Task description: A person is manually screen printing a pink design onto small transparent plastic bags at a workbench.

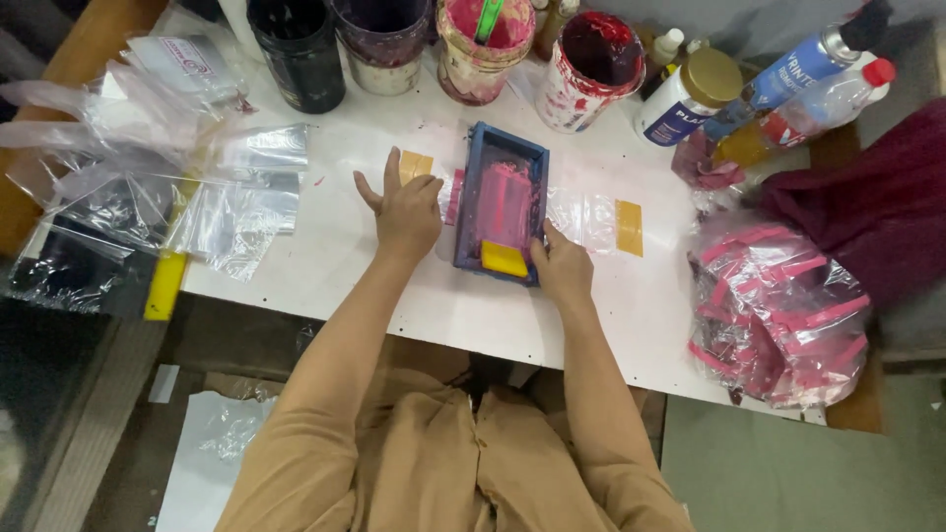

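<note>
I count two hands on the counter (325,256): my left hand (406,214) and my right hand (562,268). Between them sits one blue-framed printing screen (501,202), with one yellow squeegee (504,259) in it. Along the back edge I count four open ink tubs: one black tub (301,54), one dark purple tub (384,41), one pink tub (481,49) and one red tub (588,71). Right of them I see one white jar with a gold lid (690,96), one blue spray can (803,61) and one clear bottle with a red cap (813,111). Two heaps of plastic bags lie at the sides: one clear heap (148,187) and one pink-printed heap (774,315). Two yellow tape strips (629,228) show under the screen's bag.
</note>
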